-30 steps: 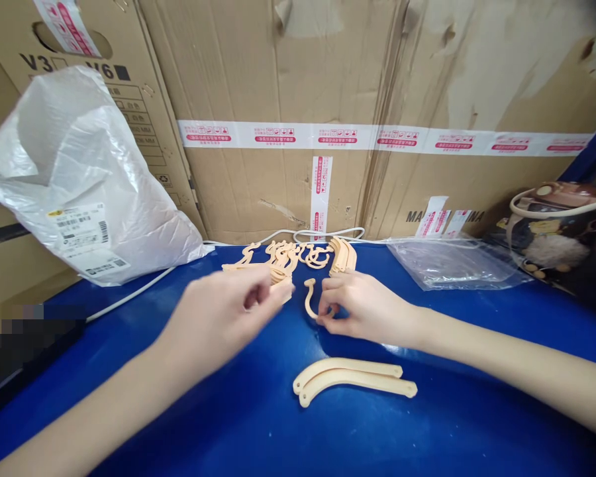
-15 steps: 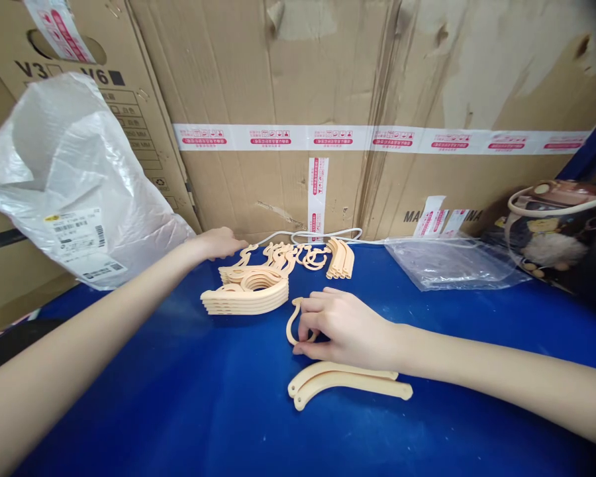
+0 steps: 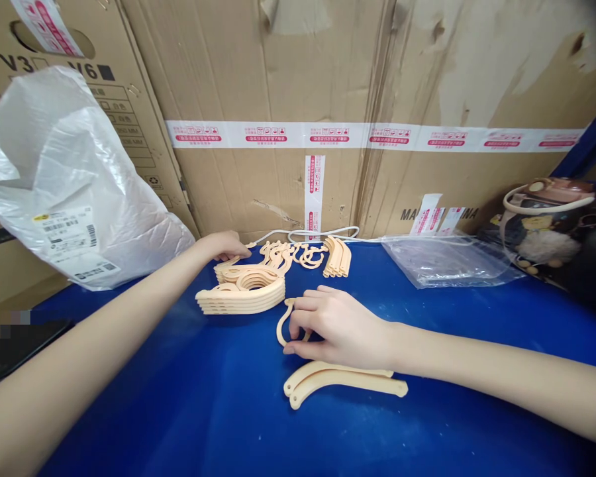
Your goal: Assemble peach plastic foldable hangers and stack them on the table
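My right hand (image 3: 330, 326) is closed on a cream plastic hanger hook (image 3: 281, 324), whose curved end shows left of my fingers. Just below this hand lie two curved cream hanger arms (image 3: 347, 381), side by side on the blue table. My left hand (image 3: 227, 245) reaches to the far left of the cream parts, its fingers bent down over a part they mostly hide. In front of it sits a stack of cream hanger bodies (image 3: 243, 303) with round openings. Several loose hooks (image 3: 310, 256) and a bundle of curved arms (image 3: 336, 257) lie behind.
A white plastic bag (image 3: 74, 179) with a label stands at the left. Large cardboard boxes (image 3: 258, 192) rise behind the blue table (image 3: 218, 404). A white cord (image 3: 322, 232) runs along the back. At the right are a clear plastic bag (image 3: 447, 262) and a dark bag (image 3: 536, 245).
My left hand's fingers have come down and slightly toward me onto the parts at the far left. My right hand still holds the hook; the whole view has shifted slightly.
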The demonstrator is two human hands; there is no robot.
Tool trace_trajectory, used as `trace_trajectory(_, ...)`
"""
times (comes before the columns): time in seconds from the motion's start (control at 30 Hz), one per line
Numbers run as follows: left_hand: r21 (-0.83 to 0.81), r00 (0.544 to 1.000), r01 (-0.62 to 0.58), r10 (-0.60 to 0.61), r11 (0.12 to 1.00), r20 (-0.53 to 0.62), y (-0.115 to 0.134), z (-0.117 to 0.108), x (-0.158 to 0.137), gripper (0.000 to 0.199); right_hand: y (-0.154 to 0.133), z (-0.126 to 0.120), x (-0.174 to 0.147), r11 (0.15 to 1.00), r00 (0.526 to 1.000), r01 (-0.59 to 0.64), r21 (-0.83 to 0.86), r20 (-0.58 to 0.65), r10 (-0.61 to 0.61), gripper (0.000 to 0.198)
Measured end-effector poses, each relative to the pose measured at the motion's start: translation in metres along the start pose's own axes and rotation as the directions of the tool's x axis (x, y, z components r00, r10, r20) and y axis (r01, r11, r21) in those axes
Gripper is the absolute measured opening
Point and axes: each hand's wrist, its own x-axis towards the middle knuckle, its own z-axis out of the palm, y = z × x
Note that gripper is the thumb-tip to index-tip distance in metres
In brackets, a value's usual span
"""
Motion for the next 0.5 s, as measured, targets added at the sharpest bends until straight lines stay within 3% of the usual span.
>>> trace_trajectory(0.37,0.138,0.988,-0.060,0.078,0.989,-0.135,-0.004,0.003,0.001,0.032,0.004,-0.030,-0.035,0.992,0.993,-0.121,-0.045,0.007,0.122,0.025)
trace_trajectory(0.5,0.110,0.954,-0.128,0.153,0.986,-0.257,-0.007,-0.004,-0.006,0.032,0.009,-0.035,-0.050,0.980,0.981,-0.192,-0.046,-0.008,0.192,0.024)
